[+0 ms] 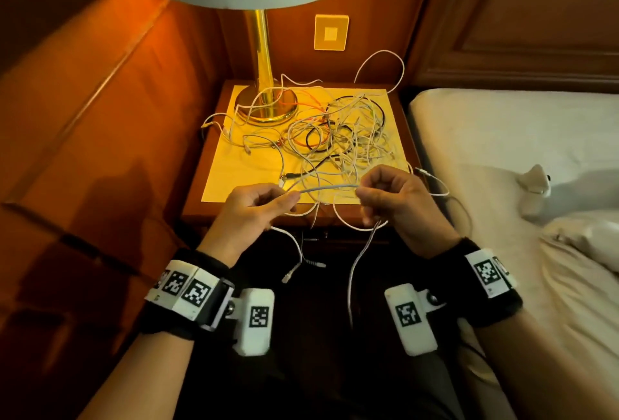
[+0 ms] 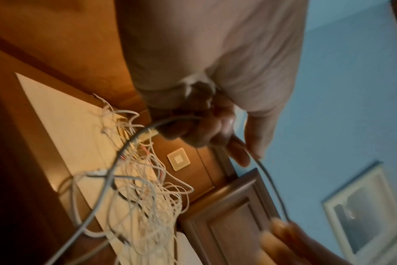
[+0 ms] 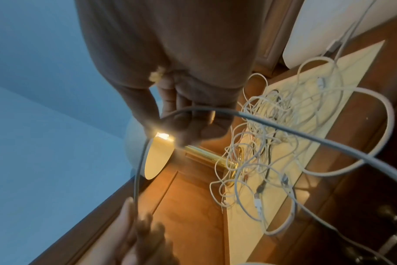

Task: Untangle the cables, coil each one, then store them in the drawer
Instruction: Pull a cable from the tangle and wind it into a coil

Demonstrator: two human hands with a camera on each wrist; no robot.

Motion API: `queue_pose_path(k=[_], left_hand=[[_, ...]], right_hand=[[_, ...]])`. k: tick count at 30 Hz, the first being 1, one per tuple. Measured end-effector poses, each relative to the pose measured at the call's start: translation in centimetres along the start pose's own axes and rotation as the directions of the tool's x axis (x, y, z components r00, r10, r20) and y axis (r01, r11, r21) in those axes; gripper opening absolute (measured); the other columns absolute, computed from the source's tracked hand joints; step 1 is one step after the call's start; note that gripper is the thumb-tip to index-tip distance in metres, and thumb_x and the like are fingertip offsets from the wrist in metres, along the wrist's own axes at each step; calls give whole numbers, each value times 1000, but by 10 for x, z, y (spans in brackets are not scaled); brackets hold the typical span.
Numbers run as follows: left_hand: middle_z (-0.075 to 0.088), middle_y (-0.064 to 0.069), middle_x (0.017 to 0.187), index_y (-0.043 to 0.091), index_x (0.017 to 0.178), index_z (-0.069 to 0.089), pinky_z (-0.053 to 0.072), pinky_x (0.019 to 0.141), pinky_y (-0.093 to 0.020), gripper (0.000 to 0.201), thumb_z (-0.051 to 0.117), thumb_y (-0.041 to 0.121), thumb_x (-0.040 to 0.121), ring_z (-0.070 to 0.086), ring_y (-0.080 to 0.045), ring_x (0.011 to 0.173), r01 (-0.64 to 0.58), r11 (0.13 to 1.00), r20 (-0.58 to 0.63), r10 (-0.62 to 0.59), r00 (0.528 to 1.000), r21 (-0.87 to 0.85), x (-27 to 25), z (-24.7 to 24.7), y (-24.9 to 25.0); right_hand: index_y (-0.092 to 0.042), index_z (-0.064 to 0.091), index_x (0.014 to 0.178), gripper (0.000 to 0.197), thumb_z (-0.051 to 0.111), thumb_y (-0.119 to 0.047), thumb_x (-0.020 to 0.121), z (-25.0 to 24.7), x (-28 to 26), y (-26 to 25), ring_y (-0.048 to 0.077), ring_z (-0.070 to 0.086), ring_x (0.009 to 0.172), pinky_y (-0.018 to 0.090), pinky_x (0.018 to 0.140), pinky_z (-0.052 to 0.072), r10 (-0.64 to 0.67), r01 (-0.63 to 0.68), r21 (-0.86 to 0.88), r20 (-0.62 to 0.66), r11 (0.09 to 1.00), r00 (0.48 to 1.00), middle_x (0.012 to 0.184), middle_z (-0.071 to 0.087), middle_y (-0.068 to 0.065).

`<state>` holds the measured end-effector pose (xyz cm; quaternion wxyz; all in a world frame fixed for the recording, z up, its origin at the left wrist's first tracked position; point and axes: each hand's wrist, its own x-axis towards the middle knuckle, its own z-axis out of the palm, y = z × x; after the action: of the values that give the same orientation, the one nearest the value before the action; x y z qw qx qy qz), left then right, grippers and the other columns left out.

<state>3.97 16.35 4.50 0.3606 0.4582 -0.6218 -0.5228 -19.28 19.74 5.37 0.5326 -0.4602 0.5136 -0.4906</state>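
both hands, left hand (image 1: 254, 207) and right hand (image 1: 390, 198), pinch a light, limp grey cable (image 1: 326, 187) at lower centre; best gripped near its plug.

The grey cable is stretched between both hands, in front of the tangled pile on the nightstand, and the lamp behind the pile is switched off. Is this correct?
One detail is wrong: the lamp is switched on. The head view shows its warm light on the nightstand. The rest holds: the grey cable is stretched between the left hand and the right hand, in front of the tangled pile.
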Motion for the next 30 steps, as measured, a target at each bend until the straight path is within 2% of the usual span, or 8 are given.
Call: queue_pose_path(k=[3,7,9,11,14,19,26,30], left_hand=[[50,2,58,20,61,64,35,60,-22,25,68,39,76,46,-7,57,90,996,15,-90,996,25,-5,-19,-11],[51,3,56,9,66,65,36,61,-26,31,72,38,74,46,-7,55,109,994,-173,-112,979,-25,-3,-30,-22],[45,3,53,5,68,61,34,59,-27,35,73,35,80,40,-8,51,99,994,-290,-111,950,-54,3,-27,-20],[39,6,50,9,66,58,35,54,-19,31,70,30,86,35,-7,49,77,994,-332,-98,938,-75,8,-19,-11],[37,8,47,12,65,58,30,49,-16,28,68,27,87,31,-7,47,26,995,-237,-49,970,-100,11,-1,6],[43,3,52,13,62,60,34,53,-17,30,70,31,84,39,-8,49,22,995,-147,-37,988,-102,9,19,11],[45,-3,55,19,56,59,34,60,-29,44,72,58,73,41,-13,50,259,966,-5,-259,966,16,-3,-6,-16],[38,1,50,19,49,55,32,55,-25,43,69,44,81,34,-12,48,344,939,-87,-344,935,-10,-11,-32,-28]], right_hand=[[-7,55,73,14,64,1,81,-16,2,-4,10,39,40,17,40,32,-45,44,-10,-96,999,994,51,45,4],[-2,55,72,15,64,6,81,-27,-2,-1,8,38,40,15,40,32,-69,61,-64,-136,996,988,49,45,3],[-3,57,73,15,65,5,83,-19,-7,8,10,40,39,16,40,34,-82,66,-159,-97,985,992,48,48,2],[-4,58,78,12,67,2,84,-5,-13,16,11,44,40,18,42,38,-62,64,-231,14,971,998,51,53,3],[-3,59,90,12,70,-5,84,10,-15,19,11,49,47,21,43,41,-11,28,-226,75,974,997,62,57,9],[-8,58,81,13,66,1,86,17,-5,6,10,46,44,17,41,36,-120,110,-142,-63,984,991,54,56,0],[-1,63,75,11,72,3,78,-14,-4,-3,5,42,39,16,41,34,-218,186,-158,-220,970,951,45,52,-4],[-5,62,76,10,71,-1,79,-42,-8,8,7,41,40,17,39,33,-155,133,-86,-367,987,917,46,51,-5]])
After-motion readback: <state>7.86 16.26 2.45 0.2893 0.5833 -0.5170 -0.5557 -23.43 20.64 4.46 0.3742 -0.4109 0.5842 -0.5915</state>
